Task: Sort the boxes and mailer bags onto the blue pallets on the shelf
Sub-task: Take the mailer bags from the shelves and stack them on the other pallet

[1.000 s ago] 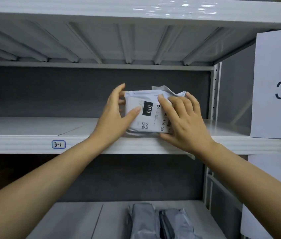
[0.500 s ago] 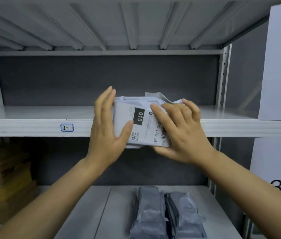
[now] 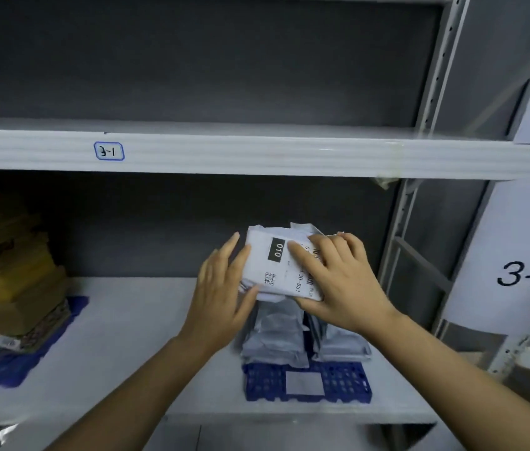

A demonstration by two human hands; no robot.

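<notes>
On the lower shelf (image 3: 133, 327), just above the two grey mailer bags (image 3: 276, 333) lying side by side on the blue pallet (image 3: 267, 382), holding a white mailer bag (image 3: 275, 265) with a printed label, its black "010" patch facing the camera. Clasping it from both sides: left hand (image 3: 224, 294) pressing flat against the near-left edge, fingers extended and only lightly curled, thumb tucked under the lower corner; right hand (image 3: 338, 281) lying spread over the label's right half, fingers splayed across the top and thumb hooked beneath. Neither hand fully closed, both partly open and shaped around the packet. Judging by the crumpled top flap and rumpled film, handling as something light, soft and slightly slippery, likely to sag or fold if pinched at one corner; better taken along two opposite edges or supported from beneath, much as here. Reaching forward with both forearms from the bottom of the view, converging on the packet, wrists roughly level and palms turned inward and down. Hovering over or just touching the rear part of the grey pair; contact not clearly visible. Standing well apart at far left, a stack of brown boxes (image 3: 6, 271) on another blue pallet (image 3: 6, 366). Above, the upper shelf's edge carrying a handwritten "3-1" tag (image 3: 109, 151).
</notes>
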